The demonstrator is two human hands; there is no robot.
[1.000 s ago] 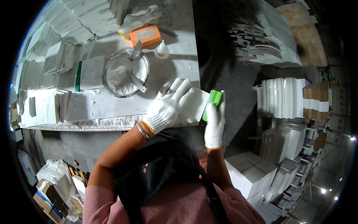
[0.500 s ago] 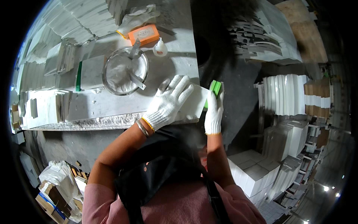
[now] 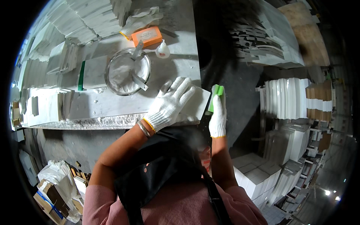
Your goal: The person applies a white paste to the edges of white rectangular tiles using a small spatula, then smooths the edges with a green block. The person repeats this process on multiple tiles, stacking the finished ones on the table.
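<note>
So the white tile is laid at the right end of the desk, with its far edge poking out past it. It's pinned there by the left hand, fingers flat and a bit apart. The green block is clamped in the fingers of the right hand, just beside that edge. Weight should probably be put through the left palm, and the block is best held square, pressed lightly, corners spared.

An orange box lies between a small white bottle and a glove.
</note>
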